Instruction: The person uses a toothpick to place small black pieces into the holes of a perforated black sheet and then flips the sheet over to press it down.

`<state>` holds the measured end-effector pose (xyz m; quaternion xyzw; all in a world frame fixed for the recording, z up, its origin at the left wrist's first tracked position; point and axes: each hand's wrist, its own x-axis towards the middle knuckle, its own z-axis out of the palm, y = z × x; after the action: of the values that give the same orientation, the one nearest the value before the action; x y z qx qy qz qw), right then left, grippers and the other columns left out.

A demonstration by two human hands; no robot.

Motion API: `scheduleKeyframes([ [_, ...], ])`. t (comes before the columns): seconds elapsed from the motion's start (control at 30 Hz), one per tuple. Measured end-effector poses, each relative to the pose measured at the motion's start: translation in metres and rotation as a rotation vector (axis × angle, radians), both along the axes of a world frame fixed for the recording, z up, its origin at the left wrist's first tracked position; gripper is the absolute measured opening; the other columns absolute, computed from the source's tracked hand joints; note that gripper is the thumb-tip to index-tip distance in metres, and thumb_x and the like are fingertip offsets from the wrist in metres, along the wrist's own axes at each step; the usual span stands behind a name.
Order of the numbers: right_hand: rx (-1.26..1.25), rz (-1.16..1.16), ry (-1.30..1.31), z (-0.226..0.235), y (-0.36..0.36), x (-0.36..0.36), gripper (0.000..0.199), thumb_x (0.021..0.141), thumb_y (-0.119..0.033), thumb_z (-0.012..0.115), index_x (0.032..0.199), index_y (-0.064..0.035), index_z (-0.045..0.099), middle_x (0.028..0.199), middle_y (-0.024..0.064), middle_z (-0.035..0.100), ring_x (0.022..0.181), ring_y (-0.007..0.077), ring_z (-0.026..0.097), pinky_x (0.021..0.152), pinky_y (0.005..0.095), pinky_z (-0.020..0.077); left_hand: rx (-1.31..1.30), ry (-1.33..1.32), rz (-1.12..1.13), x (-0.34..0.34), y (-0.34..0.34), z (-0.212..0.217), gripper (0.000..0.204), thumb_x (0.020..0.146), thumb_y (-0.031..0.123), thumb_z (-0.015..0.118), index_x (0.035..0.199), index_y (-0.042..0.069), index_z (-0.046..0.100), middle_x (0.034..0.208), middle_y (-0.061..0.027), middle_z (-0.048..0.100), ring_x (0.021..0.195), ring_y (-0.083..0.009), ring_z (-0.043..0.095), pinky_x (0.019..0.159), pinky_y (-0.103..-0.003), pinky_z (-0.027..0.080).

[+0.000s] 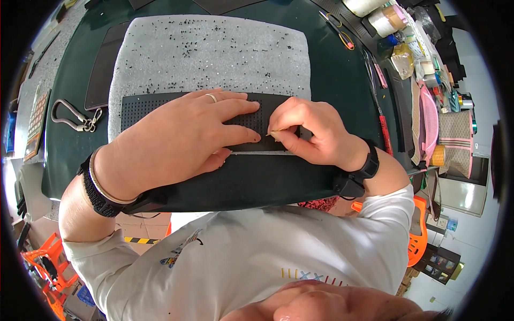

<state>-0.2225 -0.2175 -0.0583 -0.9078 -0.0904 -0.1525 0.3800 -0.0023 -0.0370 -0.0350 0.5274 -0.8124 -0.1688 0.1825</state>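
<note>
A black strip with rows of small punched holes lies across the near part of a grey foam sheet. My left hand rests on this strip, palm down, its fingers spread and pointing right; a ring is on one finger. Close to those fingertips, toward the strip's right end, my right hand is closed in a pinch against the surface. Whatever sits between its thumb and forefinger is too small to make out. Tiny black bits are scattered over the foam beyond both hands.
The dark green table carries a braided grey strap with a clasp and a dark flat panel at left. Scissors, a red-handled tool and rolls of tape lie on the right.
</note>
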Motion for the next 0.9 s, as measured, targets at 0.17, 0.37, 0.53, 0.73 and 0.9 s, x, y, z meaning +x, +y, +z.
scheduleKeyframes([
  [0.17, 0.033, -0.039, -0.003, 0.0007, 0.0012, -0.0015, 0.027, 0.088, 0.008, 0.073, 0.106, -0.0068, 0.06, 0.097, 0.0095, 0.072, 0.08, 0.0228, 0.072, 0.066, 0.0302, 0.0558, -0.006, 0.002, 0.0, 0.0003, 0.0001, -0.0002, 0.053, 0.078, 0.006, 0.079, 0.13, 0.014, 0.069, 0.151, -0.0124, 0.054, 0.138, -0.0362, 0.053, 0.117, -0.047, 0.045],
  [0.37, -0.02, -0.037, 0.027, 0.0018, -0.0003, 0.0014, 0.025, 0.09, 0.008, 0.073, 0.106, -0.0058, 0.06, 0.098, 0.0101, 0.072, 0.08, 0.0227, 0.072, 0.067, 0.0304, 0.056, -0.009, 0.001, -0.005, 0.0006, 0.0002, -0.0005, 0.054, 0.078, 0.006, 0.078, 0.13, 0.014, 0.069, 0.151, -0.013, 0.054, 0.138, -0.0367, 0.052, 0.117, -0.047, 0.044],
  [0.53, 0.009, -0.068, -0.028, -0.0017, -0.0005, 0.0008, 0.025, 0.09, 0.008, 0.072, 0.107, -0.0053, 0.06, 0.099, 0.0105, 0.072, 0.081, 0.0224, 0.072, 0.068, 0.0301, 0.0559, -0.021, 0.004, -0.015, 0.0006, -0.0003, -0.0007, 0.053, 0.078, 0.006, 0.077, 0.13, 0.015, 0.069, 0.151, -0.0135, 0.054, 0.138, -0.0368, 0.052, 0.118, -0.048, 0.044],
  [0.73, -0.017, -0.097, -0.015, -0.0011, 0.0006, 0.0029, 0.024, 0.091, 0.009, 0.071, 0.107, -0.0048, 0.061, 0.098, 0.0103, 0.072, 0.083, 0.0231, 0.072, 0.07, 0.0307, 0.0561, -0.015, 0.002, -0.003, 0.0008, 0.0003, -0.0008, 0.053, 0.079, 0.006, 0.077, 0.13, 0.015, 0.069, 0.151, -0.0138, 0.054, 0.138, -0.0368, 0.052, 0.118, -0.048, 0.044],
  [0.9, 0.103, -0.167, 0.004, -0.002, 0.0023, 0.0012, 0.023, 0.091, 0.009, 0.071, 0.107, -0.0041, 0.062, 0.098, 0.0102, 0.071, 0.084, 0.0234, 0.072, 0.071, 0.0308, 0.0561, -0.014, -0.012, -0.003, 0.0009, 0.0002, -0.001, 0.052, 0.08, 0.007, 0.077, 0.13, 0.015, 0.069, 0.151, -0.0137, 0.055, 0.138, -0.0368, 0.052, 0.118, -0.048, 0.044],
])
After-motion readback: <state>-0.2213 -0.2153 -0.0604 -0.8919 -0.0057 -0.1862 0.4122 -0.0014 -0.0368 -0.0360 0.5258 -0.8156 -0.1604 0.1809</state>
